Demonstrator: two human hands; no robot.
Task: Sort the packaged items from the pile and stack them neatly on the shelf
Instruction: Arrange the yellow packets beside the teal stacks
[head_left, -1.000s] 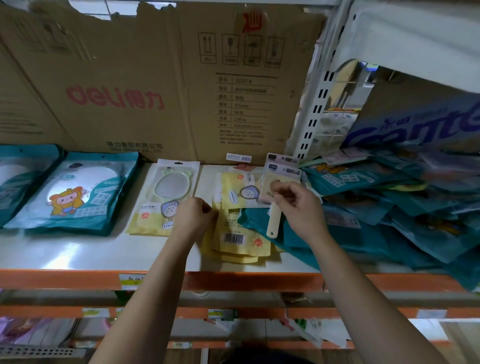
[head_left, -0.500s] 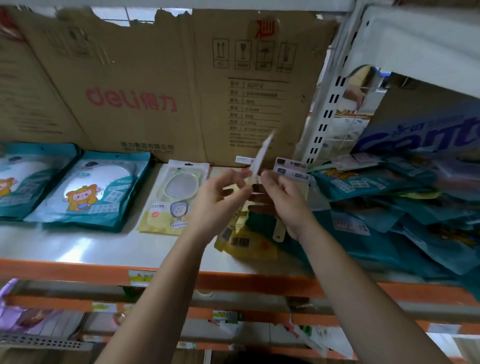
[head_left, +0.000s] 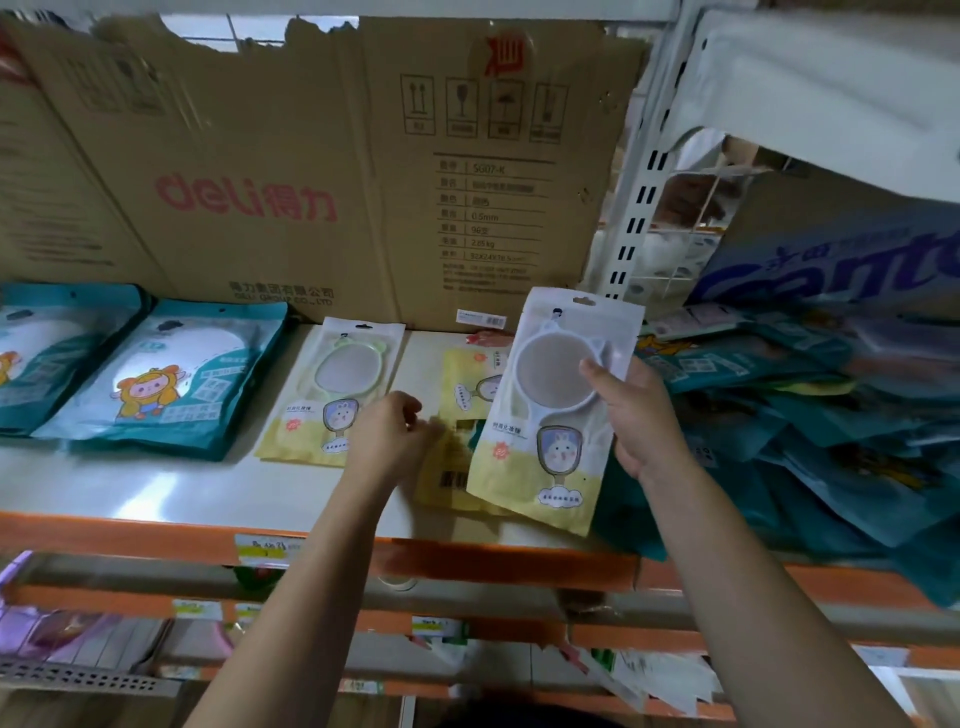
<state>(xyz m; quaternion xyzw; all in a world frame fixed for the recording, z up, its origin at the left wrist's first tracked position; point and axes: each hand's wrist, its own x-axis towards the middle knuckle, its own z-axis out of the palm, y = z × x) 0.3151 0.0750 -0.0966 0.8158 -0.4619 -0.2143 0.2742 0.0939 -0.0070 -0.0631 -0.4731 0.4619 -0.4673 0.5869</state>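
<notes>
My right hand (head_left: 641, 415) grips a white-and-yellow mirror packet (head_left: 550, 410) by its right edge, thumb across the front, and holds it upright above the shelf (head_left: 130, 488). My left hand (head_left: 389, 436) hovers just left of it with loosely curled fingers, touching the edge of a yellow packet (head_left: 447, 467) that lies on the shelf. Another mirror packet (head_left: 332, 389) lies flat further left. Two teal packets (head_left: 161, 379) lie side by side at the far left. A jumbled pile of teal packets (head_left: 810, 431) fills the right side.
A large brown cardboard box (head_left: 311, 171) stands along the back of the shelf. A white slotted upright (head_left: 634, 208) divides the bays. The shelf's orange front rail (head_left: 493, 564) carries price labels. Lower shelves hold more goods.
My right hand has turned the mirror packet from edge-on to face me and lifted it clear. My left hand has let go of it and dropped toward the yellow packets.
</notes>
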